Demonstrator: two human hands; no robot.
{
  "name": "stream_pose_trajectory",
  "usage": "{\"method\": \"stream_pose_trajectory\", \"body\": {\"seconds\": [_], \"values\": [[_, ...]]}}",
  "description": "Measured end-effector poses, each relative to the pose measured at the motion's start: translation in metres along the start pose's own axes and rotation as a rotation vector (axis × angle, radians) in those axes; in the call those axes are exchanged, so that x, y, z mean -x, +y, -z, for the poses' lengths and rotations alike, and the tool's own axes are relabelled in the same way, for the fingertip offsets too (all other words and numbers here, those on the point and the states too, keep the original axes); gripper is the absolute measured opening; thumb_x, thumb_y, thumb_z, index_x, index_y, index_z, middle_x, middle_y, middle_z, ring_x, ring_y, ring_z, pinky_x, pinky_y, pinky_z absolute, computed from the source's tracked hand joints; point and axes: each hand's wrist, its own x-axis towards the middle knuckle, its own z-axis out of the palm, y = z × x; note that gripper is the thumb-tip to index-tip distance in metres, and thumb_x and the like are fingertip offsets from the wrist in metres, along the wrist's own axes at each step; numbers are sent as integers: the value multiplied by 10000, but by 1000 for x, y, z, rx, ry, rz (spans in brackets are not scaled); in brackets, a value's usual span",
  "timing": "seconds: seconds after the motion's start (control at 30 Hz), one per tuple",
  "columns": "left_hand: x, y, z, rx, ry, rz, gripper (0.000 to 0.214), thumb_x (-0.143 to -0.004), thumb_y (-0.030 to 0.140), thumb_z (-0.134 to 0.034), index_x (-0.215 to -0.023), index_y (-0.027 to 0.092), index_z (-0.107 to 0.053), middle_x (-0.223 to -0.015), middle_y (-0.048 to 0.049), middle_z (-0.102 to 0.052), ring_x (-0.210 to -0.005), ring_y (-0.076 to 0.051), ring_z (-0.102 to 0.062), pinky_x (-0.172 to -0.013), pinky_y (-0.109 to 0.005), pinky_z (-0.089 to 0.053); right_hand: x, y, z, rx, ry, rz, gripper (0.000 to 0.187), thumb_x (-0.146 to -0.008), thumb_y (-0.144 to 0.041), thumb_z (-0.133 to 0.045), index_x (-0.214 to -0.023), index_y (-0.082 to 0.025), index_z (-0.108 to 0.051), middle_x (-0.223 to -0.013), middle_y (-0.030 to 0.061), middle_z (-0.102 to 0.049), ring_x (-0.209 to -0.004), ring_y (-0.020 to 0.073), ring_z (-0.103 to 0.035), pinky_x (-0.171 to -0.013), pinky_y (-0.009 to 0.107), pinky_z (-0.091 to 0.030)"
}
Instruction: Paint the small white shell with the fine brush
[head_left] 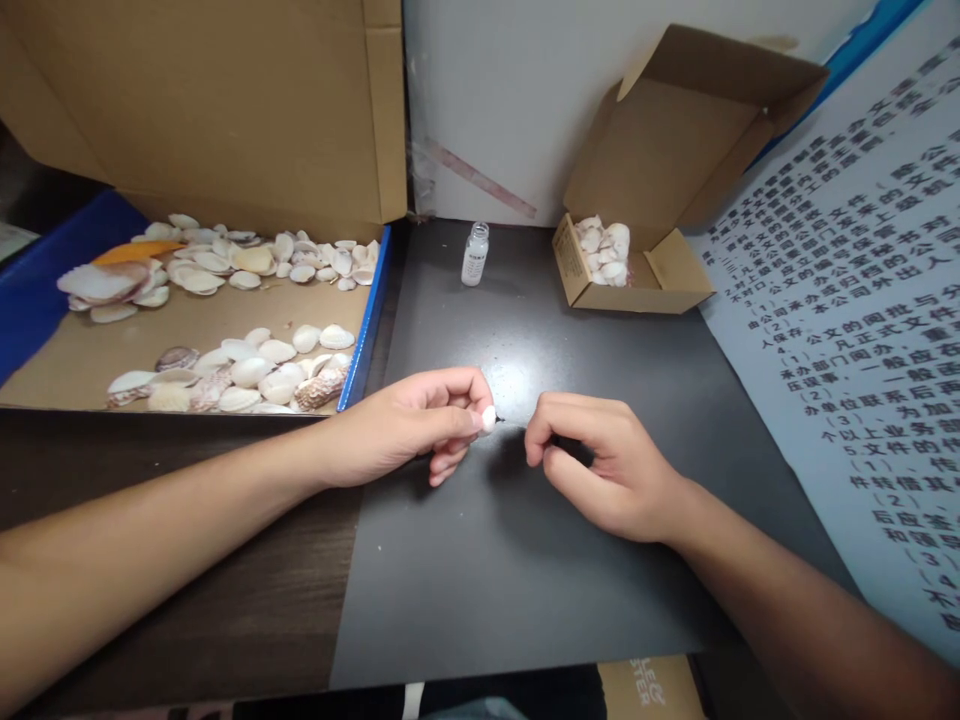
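Observation:
My left hand [420, 425] rests on the black mat [480, 560] with its fingers curled, pinching a small white shell [488, 418] between thumb and forefinger. A tiny dark tip pokes out beside the shell. My right hand [600, 465] lies just to the right of it, a short gap away, fingers curled inward; I cannot see anything in them. Both forearms reach in from the bottom corners.
A large open cardboard box [225, 310] with blue edges holds several pale seashells at the left. A small clear bottle [475, 254] stands at the back of the mat. A small open carton [637, 270] with shells sits at the back right. A printed sheet [862, 350] lies on the right.

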Motion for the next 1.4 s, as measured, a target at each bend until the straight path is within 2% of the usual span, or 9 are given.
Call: {"method": "stream_pose_trajectory", "body": {"seconds": [0.1, 0.33, 0.67, 0.8, 0.93, 1.17, 1.4], "values": [[0, 0, 0, 5, -5, -4, 110, -934, 225, -565, -848, 182, -513, -548, 72, -476, -474, -76, -449, -495, -195, -438, 0, 0, 1, -1, -9, -5, 195, -753, -22, -454, -681, -179, -545, -628, -15, -556, -555, 99, -482, -536, 224, -367], [-1, 0, 0, 1, 6, -9, 106, -922, 223, -572, -841, 185, -516, -544, 73, -469, -469, -80, -448, -482, -191, -422, 3, -3, 0, -74, 21, 125, 214, -726, -12, -455, -704, -190, -572, -643, -9, -565, -548, 107, -498, -516, 232, -380], [0, 0, 1, -18, -8, 0, 103, -944, 211, -554, -854, 180, -516, -552, 72, -484, -480, -73, -458, -497, -191, -443, 0, 1, 0, -1, -59, -20, 185, -761, -36, -456, -696, -177, -557, -643, -16, -573, -568, 95, -489, -557, 215, -378], [0, 0, 1, -16, -7, -2, 109, -948, 213, -555, -853, 179, -512, -556, 75, -481, -483, -71, -458, -499, -190, -446, 2, 0, -1, -41, -70, 28, 192, -745, -25, -457, -704, -177, -567, -645, -17, -562, -553, 94, -473, -539, 216, -367], [0, -1, 1, -16, -3, -3, 112, -955, 210, -546, -855, 179, -508, -547, 77, -476, -483, -70, -453, -497, -185, -438, 4, -1, -1, -71, -24, 104, 204, -732, -11, -463, -720, -170, -590, -658, -8, -567, -556, 94, -481, -533, 220, -365], [0, 0, 1, -17, -8, -1, 98, -947, 192, -538, -855, 177, -510, -557, 75, -481, -488, -70, -463, -503, -191, -451, 2, 2, -1, -3, -82, -32, 187, -766, -26, -471, -711, -158, -592, -666, -8, -585, -586, 89, -492, -572, 214, -381], [0, 0, 1, -14, -8, 3, 105, -947, 214, -546, -854, 178, -510, -561, 75, -473, -486, -69, -465, -502, -190, -447, 3, 1, -2, -89, -84, 76, 189, -746, -18, -487, -750, -144, -628, -681, -4, -575, -571, 82, -470, -545, 214, -360]]}}
